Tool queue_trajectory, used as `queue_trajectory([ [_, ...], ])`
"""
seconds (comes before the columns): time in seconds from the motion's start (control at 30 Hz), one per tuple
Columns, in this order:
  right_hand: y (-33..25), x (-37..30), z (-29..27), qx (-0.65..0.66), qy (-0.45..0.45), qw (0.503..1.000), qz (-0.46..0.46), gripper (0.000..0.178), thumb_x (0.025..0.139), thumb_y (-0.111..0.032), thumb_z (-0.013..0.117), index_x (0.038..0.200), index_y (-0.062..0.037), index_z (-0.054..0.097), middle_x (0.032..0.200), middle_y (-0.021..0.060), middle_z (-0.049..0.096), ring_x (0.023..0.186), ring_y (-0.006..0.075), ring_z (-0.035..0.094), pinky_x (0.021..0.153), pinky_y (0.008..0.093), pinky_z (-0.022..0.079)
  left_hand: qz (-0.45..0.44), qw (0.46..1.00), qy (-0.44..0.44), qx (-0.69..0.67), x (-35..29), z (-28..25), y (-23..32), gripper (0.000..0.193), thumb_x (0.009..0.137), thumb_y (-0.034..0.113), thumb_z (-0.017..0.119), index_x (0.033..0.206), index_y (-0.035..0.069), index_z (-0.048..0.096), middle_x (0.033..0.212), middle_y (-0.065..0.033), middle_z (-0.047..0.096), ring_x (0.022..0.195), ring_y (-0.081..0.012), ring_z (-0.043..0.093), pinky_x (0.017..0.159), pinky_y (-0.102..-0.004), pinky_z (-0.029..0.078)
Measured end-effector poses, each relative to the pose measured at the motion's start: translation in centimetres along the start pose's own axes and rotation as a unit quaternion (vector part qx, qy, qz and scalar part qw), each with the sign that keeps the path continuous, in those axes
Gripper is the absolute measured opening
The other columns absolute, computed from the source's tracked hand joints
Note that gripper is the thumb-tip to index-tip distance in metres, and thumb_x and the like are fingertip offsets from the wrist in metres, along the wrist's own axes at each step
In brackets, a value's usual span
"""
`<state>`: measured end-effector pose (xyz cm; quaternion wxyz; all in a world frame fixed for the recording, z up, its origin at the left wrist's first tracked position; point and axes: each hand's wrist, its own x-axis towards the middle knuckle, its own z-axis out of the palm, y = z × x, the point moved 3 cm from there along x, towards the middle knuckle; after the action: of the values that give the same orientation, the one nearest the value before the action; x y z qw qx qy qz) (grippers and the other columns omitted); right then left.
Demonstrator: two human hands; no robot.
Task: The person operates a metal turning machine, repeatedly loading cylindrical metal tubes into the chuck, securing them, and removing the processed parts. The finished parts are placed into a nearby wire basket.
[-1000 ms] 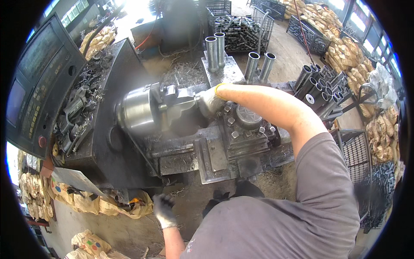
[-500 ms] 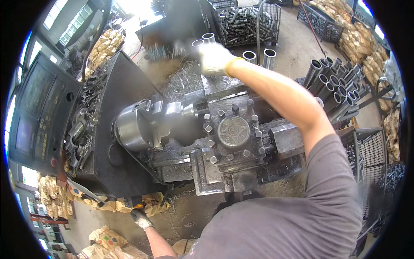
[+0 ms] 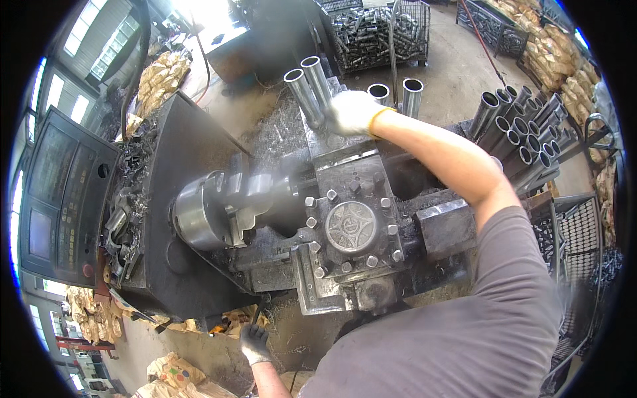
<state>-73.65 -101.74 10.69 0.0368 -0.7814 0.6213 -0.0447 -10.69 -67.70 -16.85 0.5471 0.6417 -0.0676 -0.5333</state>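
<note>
My left hand (image 3: 254, 343), in a dark-palmed glove, is closed around a dark lever (image 3: 257, 314) below the lathe's front. My right hand (image 3: 355, 113), in a white glove with a yellow cuff, reaches across to the far side of the lathe. It is beside two upright steel tubes (image 3: 303, 93), and its fingers are smeared and partly hidden. Another pair of upright tubes (image 3: 411, 98) stands just past my right wrist. Between my arms is the square tool post (image 3: 352, 227) with bolts around its round cap. Left of it, the chuck (image 3: 202, 209) borders a blurred grey area.
A control panel (image 3: 63, 199) stands at the left beside a chip-littered machine cover (image 3: 179, 199). Many dark tubes (image 3: 524, 129) are stacked at the right. A wire cage of metal parts (image 3: 381, 36) stands at the back. Sacks (image 3: 174, 375) lie at lower left.
My left hand has moved right onto the lever. My right hand has come down and right, away from the tops of the two tubes. The tool post sits slightly lower left in view.
</note>
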Motion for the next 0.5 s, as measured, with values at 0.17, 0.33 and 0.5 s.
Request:
queue_trajectory([
  [0.17, -1.3, 8.8, -4.8, 0.093, 0.095, 0.989, 0.070, 0.036, 0.092, -0.026, 0.069, 0.123, -0.0089, 0.073, 0.111, 0.0226, 0.079, 0.102, 0.0395, 0.078, 0.090, 0.0496, 0.062, 0.190, 0.955, -0.138, 0.182, -8.1, 17.9, 4.8, 0.022, 0.108, 0.020, 0.063, 0.118, 0.001, 0.069, 0.099, -0.0090, 0.073, 0.080, -0.0169, 0.070, 0.072, -0.0327, 0.057],
  [0.33, 1.3, 9.1, -2.6, 0.123, 0.103, 0.980, 0.118, 0.035, 0.092, -0.030, 0.069, 0.118, -0.0093, 0.079, 0.114, 0.0218, 0.079, 0.107, 0.0385, 0.077, 0.097, 0.0480, 0.060, 0.260, 0.891, -0.237, 0.287, -11.9, 24.4, 7.5, 0.026, 0.106, 0.009, 0.062, 0.129, -0.003, 0.068, 0.112, -0.0099, 0.075, 0.094, -0.0138, 0.071, 0.083, -0.0305, 0.059],
  [0.5, -8.8, 0.2, -9.5, 0.058, 0.139, 0.988, -0.046, 0.032, 0.096, -0.038, 0.069, 0.117, -0.0156, 0.078, 0.095, 0.0207, 0.079, 0.091, 0.0403, 0.077, 0.084, 0.0493, 0.061, 0.546, 0.723, -0.242, 0.347, -16.8, 36.6, 15.4, 0.060, 0.096, 0.011, 0.073, 0.152, -0.001, 0.055, 0.122, -0.0155, 0.074, 0.102, -0.0195, 0.068, 0.090, -0.0337, 0.055],
])
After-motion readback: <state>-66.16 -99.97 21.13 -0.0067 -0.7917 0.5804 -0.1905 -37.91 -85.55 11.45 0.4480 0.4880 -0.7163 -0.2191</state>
